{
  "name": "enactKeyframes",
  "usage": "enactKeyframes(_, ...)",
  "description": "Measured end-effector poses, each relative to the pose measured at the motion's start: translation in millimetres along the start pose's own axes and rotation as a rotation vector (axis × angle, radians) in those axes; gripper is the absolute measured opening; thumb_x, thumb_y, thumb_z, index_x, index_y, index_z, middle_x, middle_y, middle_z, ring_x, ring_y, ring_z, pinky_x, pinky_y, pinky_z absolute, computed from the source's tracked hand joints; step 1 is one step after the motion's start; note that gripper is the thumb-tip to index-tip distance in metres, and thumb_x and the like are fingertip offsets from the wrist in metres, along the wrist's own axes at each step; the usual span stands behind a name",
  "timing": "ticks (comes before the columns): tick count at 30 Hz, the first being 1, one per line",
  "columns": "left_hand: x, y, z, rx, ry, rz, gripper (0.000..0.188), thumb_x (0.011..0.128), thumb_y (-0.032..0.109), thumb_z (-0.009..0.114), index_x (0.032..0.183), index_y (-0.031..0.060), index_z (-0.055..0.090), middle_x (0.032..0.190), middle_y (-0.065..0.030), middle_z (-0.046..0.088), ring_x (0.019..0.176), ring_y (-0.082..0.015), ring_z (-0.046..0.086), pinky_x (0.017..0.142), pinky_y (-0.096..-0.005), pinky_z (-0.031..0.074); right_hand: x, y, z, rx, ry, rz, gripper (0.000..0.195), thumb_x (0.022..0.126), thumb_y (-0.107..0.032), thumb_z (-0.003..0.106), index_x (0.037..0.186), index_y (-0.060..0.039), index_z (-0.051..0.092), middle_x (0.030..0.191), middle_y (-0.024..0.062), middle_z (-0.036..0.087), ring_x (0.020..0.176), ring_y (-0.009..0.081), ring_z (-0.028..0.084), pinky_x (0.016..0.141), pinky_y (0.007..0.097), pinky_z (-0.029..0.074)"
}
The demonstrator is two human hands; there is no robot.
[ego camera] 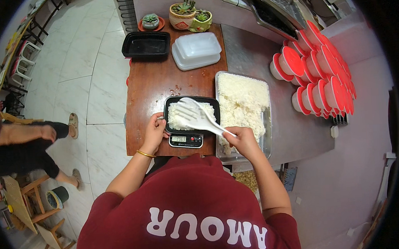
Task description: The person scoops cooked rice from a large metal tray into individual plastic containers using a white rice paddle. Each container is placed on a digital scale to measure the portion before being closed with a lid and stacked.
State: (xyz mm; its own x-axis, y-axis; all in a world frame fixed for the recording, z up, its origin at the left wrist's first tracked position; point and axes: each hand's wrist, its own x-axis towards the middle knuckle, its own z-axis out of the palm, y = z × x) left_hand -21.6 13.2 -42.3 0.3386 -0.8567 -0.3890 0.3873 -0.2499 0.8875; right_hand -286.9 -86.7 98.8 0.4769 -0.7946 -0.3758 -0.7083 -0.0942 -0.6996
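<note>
My right hand (244, 142) grips the handle of a white slotted plastic serving spoon (194, 115). The spoon's head lies over the cooked white rice (176, 116) inside a black plastic food container (216, 107). With its thumb and fingers, my left hand (156, 131) holds that container's left edge. Beneath the container is a digital kitchen scale (186, 141); its lit display and buttons show at the front. To the right, a large metal tray (268, 144) holds a bed of white rice (240, 98), dug out toward its near right corner.
Farther back on the wooden table (143, 90) are black containers (146, 46), translucent lids (197, 50) and potted succulents (183, 13). Red-lidded tubs (318, 71) are stacked on the metal counter (288, 133) at right. Another person (24, 143) is on the left, near wooden chairs (37, 197).
</note>
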Motion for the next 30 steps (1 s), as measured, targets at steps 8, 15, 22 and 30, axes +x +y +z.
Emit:
enactKeyframes(8,0,1,-1,0.002,-0.009,0.006,0.026,0.094,0.008,0.045,0.119,0.004,0.044,0.08,-0.0042,0.058,0.059,-0.0097,0.056,0.048,-0.0197,0.045,15,-6,-31,-0.05,0.016,0.022,0.021,0.083,-0.016,0.064,0.094,0.0014,0.068,0.062,0.0035,0.059,0.052,0.0086,0.053,0.049,0.0237,0.043)
enactKeyframes(15,2,-1,-3,0.016,-0.021,0.005,0.027,0.094,0.009,0.046,0.12,0.0039,0.043,0.079,-0.0041,0.058,0.059,-0.0097,0.056,0.046,-0.019,0.043,9,-14,-61,0.125,-0.123,0.089,0.021,0.084,-0.017,0.061,0.081,0.0032,0.066,0.057,0.0005,0.054,0.049,0.0069,0.05,0.045,0.0226,0.036)
enactKeyframes(22,-2,5,-2,0.056,-0.022,-0.028,0.025,0.093,0.008,0.046,0.118,0.0037,0.044,0.078,-0.0028,0.056,0.061,-0.0092,0.054,0.051,-0.019,0.043,-1,-9,-103,-0.085,-0.095,0.245,0.026,0.083,-0.021,0.06,0.066,-0.001,0.062,0.049,-0.0004,0.051,0.038,0.0045,0.041,0.036,0.0229,0.027)
enactKeyframes(30,93,107,-29,0.915,0.206,0.902,0.025,0.08,0.011,0.058,0.104,0.0019,0.057,0.086,-0.0132,0.056,0.085,-0.0291,0.053,0.077,-0.0363,0.044,-35,42,-81,0.407,0.191,0.364,0.022,0.086,-0.021,0.056,0.079,-0.0014,0.063,0.049,0.0004,0.052,0.038,0.0057,0.043,0.036,0.0209,0.03)
